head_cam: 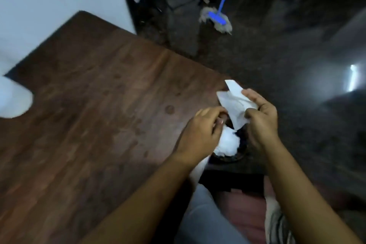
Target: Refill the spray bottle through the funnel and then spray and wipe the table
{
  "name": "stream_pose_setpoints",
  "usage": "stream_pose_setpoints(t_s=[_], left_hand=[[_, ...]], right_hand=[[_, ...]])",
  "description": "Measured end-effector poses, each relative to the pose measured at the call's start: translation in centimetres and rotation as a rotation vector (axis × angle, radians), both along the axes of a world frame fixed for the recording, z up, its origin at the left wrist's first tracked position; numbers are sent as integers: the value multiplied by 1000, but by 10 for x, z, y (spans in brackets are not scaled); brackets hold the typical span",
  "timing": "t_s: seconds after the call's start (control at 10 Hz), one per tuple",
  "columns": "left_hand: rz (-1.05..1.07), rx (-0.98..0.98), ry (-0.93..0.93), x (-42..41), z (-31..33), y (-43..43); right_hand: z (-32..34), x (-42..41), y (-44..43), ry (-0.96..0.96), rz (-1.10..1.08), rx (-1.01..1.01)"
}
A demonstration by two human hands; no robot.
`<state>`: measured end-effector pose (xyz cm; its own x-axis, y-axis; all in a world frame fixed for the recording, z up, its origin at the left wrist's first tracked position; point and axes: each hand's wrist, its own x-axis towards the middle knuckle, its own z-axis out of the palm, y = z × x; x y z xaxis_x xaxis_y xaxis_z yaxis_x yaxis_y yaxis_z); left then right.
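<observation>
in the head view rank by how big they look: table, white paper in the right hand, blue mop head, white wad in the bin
1. table
2. white paper
3. white wad and blue mop head: alike; the mop is farther, so unranked.

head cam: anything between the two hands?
Yes. In the head view, a white tissue, pinched by the right hand, spans toward the left hand; crumpled white paper sits below.

2 bare forearms, no sleeves; left hand (pixel 200 130), right hand (pixel 261 119) ungloved; pale grey trousers (pixel 202 216) at the lap.
</observation>
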<state>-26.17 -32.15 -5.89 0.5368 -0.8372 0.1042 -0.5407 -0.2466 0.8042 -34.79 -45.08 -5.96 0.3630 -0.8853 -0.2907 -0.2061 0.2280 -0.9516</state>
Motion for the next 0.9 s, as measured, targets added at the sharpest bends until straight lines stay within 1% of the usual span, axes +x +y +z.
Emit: stream_pose_setpoints(t_s=[0.1,0.2,0.3,0.4,0.5,0.6,0.7,0.8,0.9], left_hand=[[-187,73,-8,-43,-16,-39],[-324,387,52,-73,-51,-64],[-411,784,31,-91,-91,-82],[-444,1033,-75,-98,-137,-98],[-380,1207,-123,-93,-173,-107],[-333,1231,-124,-86,-190,-114],[-289,1190,-99,-82,-197,-120],[-287,1154,-50,-82,-202,-122],[-272,1126,-56,-81,-202,-125]], right_hand=[[-57,-38,-33,135,-151,57],[-119,-60,-45,381,-122,104],[-166,-65,-42,562,-134,162],[-205,-57,-38,677,-131,215],[-239,-51,-35,726,-178,329],[-258,-51,-41,775,-190,354],[-273,-49,-50,807,-128,351],[-273,-49,-59,826,-92,359],[-270,-54,-66,962,-96,401]])
